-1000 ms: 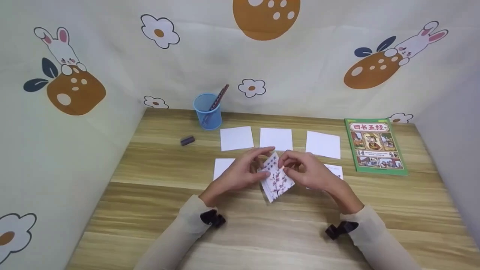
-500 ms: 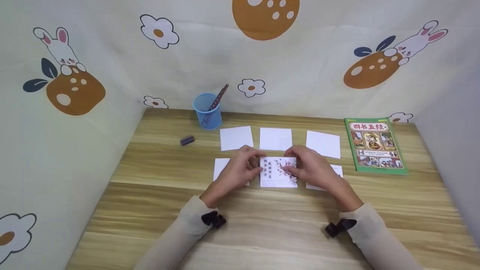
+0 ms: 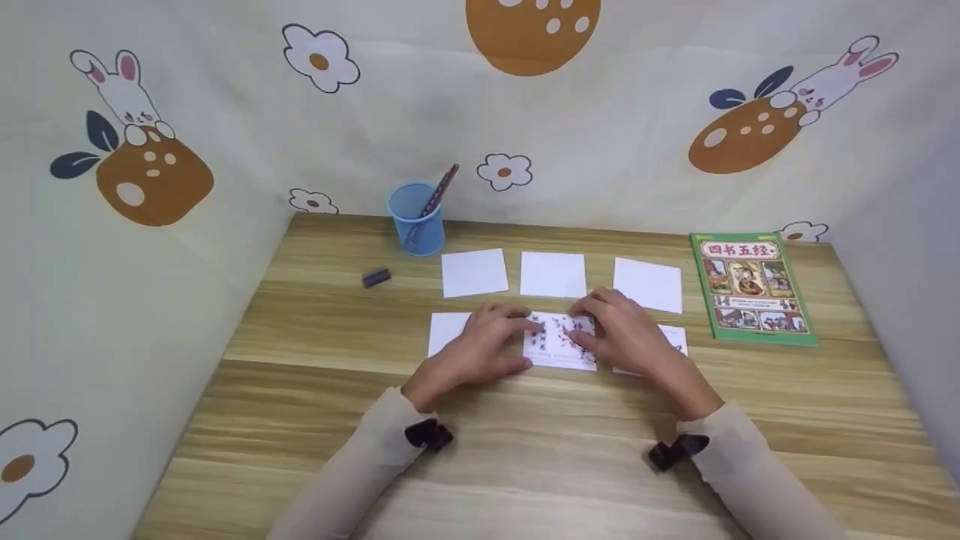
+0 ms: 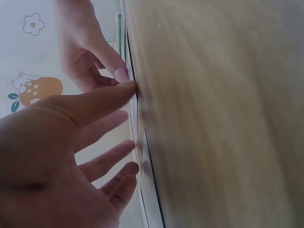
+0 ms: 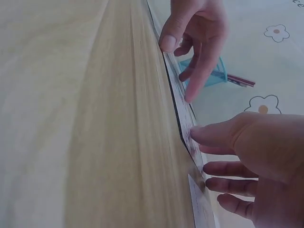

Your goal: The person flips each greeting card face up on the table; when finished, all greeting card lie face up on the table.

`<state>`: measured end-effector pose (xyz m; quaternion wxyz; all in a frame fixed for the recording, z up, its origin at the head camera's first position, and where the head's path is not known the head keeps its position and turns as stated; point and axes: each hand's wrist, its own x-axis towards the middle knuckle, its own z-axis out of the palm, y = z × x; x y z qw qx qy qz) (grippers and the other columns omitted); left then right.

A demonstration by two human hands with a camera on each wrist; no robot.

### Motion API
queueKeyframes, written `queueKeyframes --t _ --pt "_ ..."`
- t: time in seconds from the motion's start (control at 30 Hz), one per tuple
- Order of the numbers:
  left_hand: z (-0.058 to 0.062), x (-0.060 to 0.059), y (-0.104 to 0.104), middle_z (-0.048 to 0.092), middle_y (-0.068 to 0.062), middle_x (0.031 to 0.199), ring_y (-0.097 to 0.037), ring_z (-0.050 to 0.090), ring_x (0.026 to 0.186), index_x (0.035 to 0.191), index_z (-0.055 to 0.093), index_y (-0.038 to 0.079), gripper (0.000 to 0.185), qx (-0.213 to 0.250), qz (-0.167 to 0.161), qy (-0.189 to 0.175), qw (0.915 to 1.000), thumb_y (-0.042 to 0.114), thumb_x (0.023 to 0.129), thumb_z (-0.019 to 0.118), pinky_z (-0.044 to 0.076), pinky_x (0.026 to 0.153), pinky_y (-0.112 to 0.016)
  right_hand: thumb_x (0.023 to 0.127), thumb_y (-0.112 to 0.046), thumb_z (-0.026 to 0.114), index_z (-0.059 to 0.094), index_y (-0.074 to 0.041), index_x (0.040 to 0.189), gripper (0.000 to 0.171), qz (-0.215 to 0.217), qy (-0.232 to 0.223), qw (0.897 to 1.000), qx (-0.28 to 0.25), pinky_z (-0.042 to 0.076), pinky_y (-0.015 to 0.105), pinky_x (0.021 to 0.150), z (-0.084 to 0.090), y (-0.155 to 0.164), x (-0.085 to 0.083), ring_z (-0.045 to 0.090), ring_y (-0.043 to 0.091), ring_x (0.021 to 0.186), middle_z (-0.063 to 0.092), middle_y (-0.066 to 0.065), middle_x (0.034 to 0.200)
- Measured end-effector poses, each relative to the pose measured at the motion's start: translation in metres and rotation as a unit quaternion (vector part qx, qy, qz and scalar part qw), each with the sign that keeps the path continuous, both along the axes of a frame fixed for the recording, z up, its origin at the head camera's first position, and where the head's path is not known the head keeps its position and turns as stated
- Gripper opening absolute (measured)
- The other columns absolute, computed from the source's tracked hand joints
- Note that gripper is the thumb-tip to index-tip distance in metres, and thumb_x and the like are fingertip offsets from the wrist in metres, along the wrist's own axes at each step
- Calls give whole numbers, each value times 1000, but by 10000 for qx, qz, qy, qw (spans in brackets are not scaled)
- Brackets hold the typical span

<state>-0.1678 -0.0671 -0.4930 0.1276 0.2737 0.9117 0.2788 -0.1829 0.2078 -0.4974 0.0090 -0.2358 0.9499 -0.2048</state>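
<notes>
A printed card (image 3: 559, 343) with a red blossom picture and dark text lies flat on the wooden table (image 3: 525, 450), in the middle of the front row. My left hand (image 3: 517, 341) rests on its left edge with the fingers stretched out. My right hand (image 3: 592, 330) presses its right side with straight fingers. In the left wrist view my left hand (image 4: 126, 123) touches the card's edge (image 4: 134, 118), fingers spread. From the right wrist, my right hand (image 5: 209, 137) lies on the card (image 5: 183, 109), with the left hand (image 5: 190, 42) beyond it.
Three white cards (image 3: 474, 272) (image 3: 553, 274) (image 3: 647, 285) form the back row. Two more (image 3: 444, 331) (image 3: 673, 339) lie partly under my hands. A blue pen cup (image 3: 415, 208) and a dark eraser (image 3: 376, 277) sit at the back left, and a green book (image 3: 750, 289) lies at the right.
The printed card was held tilted above the table between both hands. It now lies flat in the front row, and both hands have flattened onto it.
</notes>
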Motion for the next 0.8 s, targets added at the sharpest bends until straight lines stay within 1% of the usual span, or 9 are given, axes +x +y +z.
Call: queueKeyframes --t 0.13,0.23,0.33,0.43,0.5,0.63,0.7,0.8 --pt "5 -1 -10 60 -8 158 -32 45 152 146 69 18 48 273 8 172 9995 25 99 80 35 130 -53 101 -35 78 76 -14 124 32 80 73 9997 -207 56 51 107 4 -9 3 67 28 119 72 5 121" --pt "10 -3 -21 65 -7 152 -32 50 147 143 70 14 46 494 126 306 9982 21 99 80 39 128 -52 101 -33 77 77 -15 123 29 305 136 9987 -378 57 49 107 5 -23 5 68 27 118 73 5 120" --pt "14 -6 -34 69 -10 147 -33 55 141 141 71 11 44 683 248 419 9965 18 98 81 42 124 -52 101 -33 78 77 -15 122 28 592 150 9969 -491 58 48 105 5 -40 8 67 26 117 73 6 121" --pt "17 -11 -48 71 -12 143 -34 58 138 140 71 8 44 733 338 377 9960 18 98 81 43 123 -53 98 -32 80 76 -16 124 31 813 108 9951 -552 58 47 103 4 -56 9 67 26 116 73 6 123" --pt "18 -14 -58 71 -13 143 -34 59 139 141 70 7 46 652 361 225 9970 18 98 82 43 124 -53 97 -31 82 75 -14 125 33 952 104 9937 -580 57 47 105 4 -65 9 66 27 119 73 6 125" --pt "19 -16 -80 68 -16 146 -36 57 141 145 67 6 55 254 416 -58 9988 21 95 85 42 125 -54 97 -29 81 74 -12 129 37 1273 38 9903 -554 50 50 118 4 -83 8 63 31 133 71 8 135" --pt "18 -14 -89 62 -18 149 -37 54 142 148 65 8 64 21 438 -189 9989 25 91 89 43 124 -55 98 -30 80 74 -12 132 39 1401 -87 9891 -449 45 52 123 3 -88 10 59 33 140 69 10 142" --pt "18 -8 -99 53 -19 153 -38 48 141 155 59 15 81 -268 511 -388 9976 30 84 96 44 122 -56 100 -31 77 74 -13 136 41 1498 -266 9881 -246 39 55 128 1 -92 16 55 35 146 65 12 151"
